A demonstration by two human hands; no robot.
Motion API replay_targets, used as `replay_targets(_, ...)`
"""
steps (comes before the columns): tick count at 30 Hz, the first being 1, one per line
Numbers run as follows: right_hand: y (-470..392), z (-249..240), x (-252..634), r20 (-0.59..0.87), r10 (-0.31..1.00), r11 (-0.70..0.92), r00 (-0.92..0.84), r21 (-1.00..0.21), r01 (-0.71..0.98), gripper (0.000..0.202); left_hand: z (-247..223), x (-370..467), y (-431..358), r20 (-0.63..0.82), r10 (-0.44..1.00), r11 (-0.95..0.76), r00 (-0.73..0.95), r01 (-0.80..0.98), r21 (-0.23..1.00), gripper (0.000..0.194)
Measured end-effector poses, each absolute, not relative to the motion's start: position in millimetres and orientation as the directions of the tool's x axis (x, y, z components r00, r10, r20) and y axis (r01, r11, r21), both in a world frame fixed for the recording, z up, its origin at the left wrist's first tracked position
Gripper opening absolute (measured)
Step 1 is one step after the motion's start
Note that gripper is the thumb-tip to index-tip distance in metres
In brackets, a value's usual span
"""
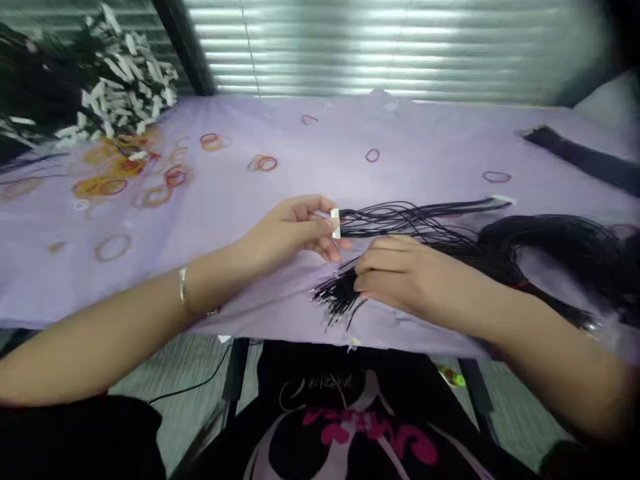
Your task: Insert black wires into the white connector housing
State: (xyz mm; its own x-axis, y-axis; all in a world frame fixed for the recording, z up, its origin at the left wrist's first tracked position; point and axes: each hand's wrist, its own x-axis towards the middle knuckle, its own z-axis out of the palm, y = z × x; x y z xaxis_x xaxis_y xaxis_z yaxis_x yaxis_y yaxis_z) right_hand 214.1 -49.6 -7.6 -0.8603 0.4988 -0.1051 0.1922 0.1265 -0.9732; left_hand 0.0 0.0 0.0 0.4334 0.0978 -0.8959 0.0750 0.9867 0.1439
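Left hand [295,230] over the lilac cloth-covered bench [310,143], fingers [313,212] pinched together on a small white plastic connector [335,223] at the end of thin black wires [410,217] fanning rightward. Right hand [400,273] just beside it, palm down, fingers curled shut around a bundle of thin black wire ends [335,293] near the bench's front edge. Large coil of black wire [560,247] lying at right. Scattered red and orange rubber bands [115,183] at left, well apart from both hands. Heap of white-tipped black wire harnesses [115,80] in the far left corner.
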Motion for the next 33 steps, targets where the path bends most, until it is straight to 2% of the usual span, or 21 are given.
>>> replay_targets(4, -48, -4, 214, -0.135, 0.567, 0.051, -0.813, -0.979, 0.198, 0.016, 1, -1, 2, -0.896, 0.099, 0.985, 0.433, 0.083, 0.149, 0.003)
replay_targets(7, -46, 0, 215, -0.215, 0.641, -0.083, -0.737, -0.974, 0.211, 0.012, 2, 0, 3, -0.893, 0.100, 0.974, 0.439, 0.142, 0.179, 0.003)
replay_targets(14, -44, 7, 214, -0.276, 0.783, -0.146, -0.558, -0.953, 0.266, 0.003, 10, 0, -4, -0.814, 0.138, 0.888, 0.564, 0.294, 0.354, 0.004)
replay_targets(18, -43, 7, 212, -0.325, 0.835, -0.170, -0.445, -0.920, 0.354, 0.006, 14, 0, -9, -0.753, 0.157, 0.807, 0.639, 0.356, 0.470, 0.005)
replay_targets(25, -42, 5, 214, -0.393, 0.810, -0.220, -0.435, -0.891, 0.397, 0.007, 14, 2, -11, -0.760, 0.078, 0.924, 0.645, 0.240, 0.298, 0.005)
replay_targets(33, -45, 4, 211, -0.414, 0.812, -0.235, -0.412, -0.877, 0.419, 0.007, 15, 2, -12, -0.765, 0.102, 0.909, 0.636, 0.252, 0.331, 0.005)
